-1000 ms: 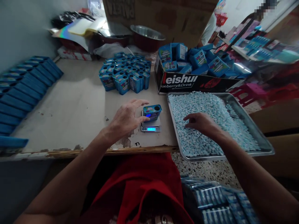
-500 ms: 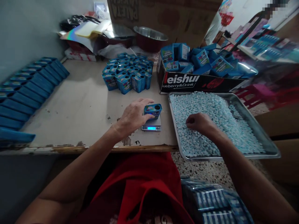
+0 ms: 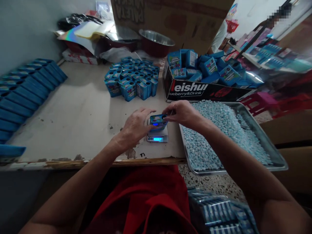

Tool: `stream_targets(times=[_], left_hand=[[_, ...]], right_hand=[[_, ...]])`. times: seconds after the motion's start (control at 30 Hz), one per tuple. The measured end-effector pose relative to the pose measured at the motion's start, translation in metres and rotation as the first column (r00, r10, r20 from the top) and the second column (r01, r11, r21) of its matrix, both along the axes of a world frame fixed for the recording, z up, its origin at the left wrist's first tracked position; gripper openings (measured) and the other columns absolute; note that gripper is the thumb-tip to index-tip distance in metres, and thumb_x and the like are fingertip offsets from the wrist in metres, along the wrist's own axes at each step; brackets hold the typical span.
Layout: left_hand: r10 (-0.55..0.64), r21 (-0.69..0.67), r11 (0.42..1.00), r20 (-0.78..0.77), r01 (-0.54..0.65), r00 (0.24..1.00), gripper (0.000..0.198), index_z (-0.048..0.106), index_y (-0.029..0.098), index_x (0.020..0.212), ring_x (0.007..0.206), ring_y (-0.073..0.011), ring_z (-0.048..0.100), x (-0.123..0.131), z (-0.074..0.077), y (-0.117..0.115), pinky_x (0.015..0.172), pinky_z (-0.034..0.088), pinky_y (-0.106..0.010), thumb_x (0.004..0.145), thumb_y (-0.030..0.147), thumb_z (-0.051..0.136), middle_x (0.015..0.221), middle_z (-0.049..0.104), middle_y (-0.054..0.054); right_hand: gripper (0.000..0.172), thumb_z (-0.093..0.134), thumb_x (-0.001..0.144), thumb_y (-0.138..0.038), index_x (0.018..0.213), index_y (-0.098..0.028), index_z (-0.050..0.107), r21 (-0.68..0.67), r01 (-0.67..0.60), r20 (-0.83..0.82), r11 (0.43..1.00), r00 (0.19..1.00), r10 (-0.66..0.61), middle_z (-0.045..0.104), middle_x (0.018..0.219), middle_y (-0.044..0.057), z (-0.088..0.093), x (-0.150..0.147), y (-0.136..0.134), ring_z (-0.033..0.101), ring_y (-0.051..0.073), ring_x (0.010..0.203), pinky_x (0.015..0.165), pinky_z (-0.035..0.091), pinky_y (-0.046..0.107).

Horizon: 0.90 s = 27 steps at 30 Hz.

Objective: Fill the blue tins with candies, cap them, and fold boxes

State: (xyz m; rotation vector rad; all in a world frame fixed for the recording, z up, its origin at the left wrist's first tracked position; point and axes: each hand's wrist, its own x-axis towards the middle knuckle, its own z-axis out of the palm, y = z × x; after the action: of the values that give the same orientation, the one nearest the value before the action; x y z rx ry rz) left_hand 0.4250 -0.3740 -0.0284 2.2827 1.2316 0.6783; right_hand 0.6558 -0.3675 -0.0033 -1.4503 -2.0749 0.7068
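A small blue candy box (image 3: 159, 122) with a round hole in its top stands on a small digital scale (image 3: 158, 133), whose display glows blue. My left hand (image 3: 136, 125) is at the box's left side, fingers and thumb apart around it; whether they touch it is hard to tell. Over the hole in the box, my right hand (image 3: 181, 113) has its fingertips pinched together, with a small pale candy at the tips. To the right, a metal tray (image 3: 280, 159) holds a heap of pale blue and white candies (image 3: 207, 136).
Several similar blue boxes (image 3: 131, 79) stand grouped behind the scale. A long row of blue boxes (image 3: 29, 91) lines the left. More fill a black carton (image 3: 190, 91) behind the tray. Metal bowls (image 3: 156, 42) and a large cardboard box (image 3: 170, 19) are at the back.
My right hand has moved left from the candy tray to the top of the box on the scale. My left hand stays beside the box, its fingers lifted slightly. The view has shifted a little.
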Motion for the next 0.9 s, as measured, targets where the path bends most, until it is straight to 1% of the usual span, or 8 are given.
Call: stream_targets(times=[0.3, 0.37, 0.43, 0.5, 0.57, 0.67, 0.77, 0.9], left_hand=[[-0.047, 0.017, 0.999, 0.029, 0.047, 0.998, 0.058, 0.062, 0.02, 0.135, 0.124, -0.0273, 0.063, -0.002, -0.001, 0.001, 0.109, 0.049, -0.043, 0.08, 0.022, 0.082, 0.135, 0.067, -0.01], [-0.044, 0.016, 0.999, 0.03, 0.043, 0.999, 0.058, 0.062, 0.019, 0.135, 0.124, -0.0276, 0.063, -0.003, 0.001, 0.002, 0.11, 0.049, -0.043, 0.08, 0.022, 0.082, 0.137, 0.066, -0.011], [-0.029, 0.009, 1.0, 0.037, 0.028, 0.999, 0.059, 0.063, 0.019, 0.135, 0.124, -0.0277, 0.063, -0.006, 0.001, 0.002, 0.11, 0.049, -0.043, 0.08, 0.023, 0.083, 0.136, 0.067, -0.011], [-0.025, 0.002, 1.0, 0.043, 0.025, 0.999, 0.06, 0.063, 0.02, 0.135, 0.124, -0.0277, 0.063, -0.007, 0.0, 0.002, 0.11, 0.049, -0.044, 0.079, 0.023, 0.084, 0.136, 0.067, -0.011], [-0.039, 0.001, 0.999, 0.05, 0.039, 0.998, 0.06, 0.062, 0.02, 0.135, 0.124, -0.0277, 0.063, -0.007, 0.0, 0.002, 0.11, 0.049, -0.044, 0.079, 0.022, 0.084, 0.135, 0.068, -0.01], [-0.058, -0.004, 0.998, 0.059, 0.059, 0.997, 0.057, 0.063, 0.019, 0.133, 0.124, -0.0274, 0.063, -0.003, 0.001, 0.0, 0.11, 0.048, -0.043, 0.08, 0.021, 0.083, 0.134, 0.068, -0.01], [-0.056, -0.026, 0.998, 0.062, 0.058, 0.997, 0.056, 0.063, 0.019, 0.133, 0.124, -0.0276, 0.063, -0.001, 0.003, -0.001, 0.11, 0.048, -0.043, 0.08, 0.021, 0.082, 0.135, 0.067, -0.011], [-0.065, -0.032, 0.997, 0.065, 0.067, 0.996, 0.059, 0.062, 0.02, 0.134, 0.124, -0.0272, 0.063, -0.005, 0.002, 0.003, 0.11, 0.049, -0.042, 0.079, 0.021, 0.083, 0.135, 0.067, -0.01]], right_hand=[[0.031, 0.073, 0.086, -0.046, 0.095, -0.017, 0.078, 0.095, 0.332, -0.365, 0.939, 0.889, -0.277, 0.071, 0.077, 0.004, 0.004, 0.018, -0.016, 0.067, 0.016, 0.067, 0.065, 0.056, 0.03], [0.031, 0.07, 0.088, -0.047, 0.096, -0.017, 0.078, 0.098, 0.375, -0.221, 0.922, 0.911, -0.347, 0.071, 0.078, 0.004, 0.003, 0.034, -0.027, 0.066, 0.017, 0.069, 0.066, 0.055, 0.031], [0.03, 0.074, 0.084, -0.046, 0.096, -0.019, 0.078, 0.028, 0.373, 0.138, 0.927, 0.917, -0.374, 0.071, 0.081, 0.005, -0.005, 0.05, -0.041, 0.065, 0.019, 0.07, 0.066, 0.052, 0.033], [0.033, 0.08, 0.077, -0.04, 0.104, -0.021, 0.078, -0.063, 0.353, 0.524, 0.933, 0.808, -0.27, 0.072, 0.091, 0.007, -0.02, 0.062, -0.057, 0.065, 0.022, 0.077, 0.068, 0.049, 0.034], [0.051, 0.08, 0.075, -0.033, 0.125, -0.023, 0.071, -0.099, 0.311, 0.717, 0.945, 0.681, -0.149, 0.07, 0.11, 0.011, -0.037, 0.069, -0.072, 0.066, 0.027, 0.09, 0.072, 0.047, 0.034], [0.06, 0.071, 0.081, -0.03, 0.139, -0.023, 0.058, -0.077, 0.226, 0.773, 0.971, 0.629, -0.085, 0.063, 0.125, 0.013, -0.058, 0.072, -0.086, 0.063, 0.029, 0.106, 0.078, 0.045, 0.033], [0.034, 0.06, 0.087, -0.026, 0.121, -0.021, 0.064, -0.069, 0.177, 0.799, 0.982, 0.6, -0.052, 0.066, 0.114, 0.012, -0.064, 0.075, -0.088, 0.064, 0.027, 0.099, 0.076, 0.043, 0.032], [0.021, 0.057, 0.088, -0.029, 0.104, -0.021, 0.069, -0.044, 0.233, 0.67, 0.971, 0.728, -0.145, 0.071, 0.098, 0.008, -0.064, 0.093, -0.081, 0.064, 0.021, 0.081, 0.071, 0.042, 0.031]])
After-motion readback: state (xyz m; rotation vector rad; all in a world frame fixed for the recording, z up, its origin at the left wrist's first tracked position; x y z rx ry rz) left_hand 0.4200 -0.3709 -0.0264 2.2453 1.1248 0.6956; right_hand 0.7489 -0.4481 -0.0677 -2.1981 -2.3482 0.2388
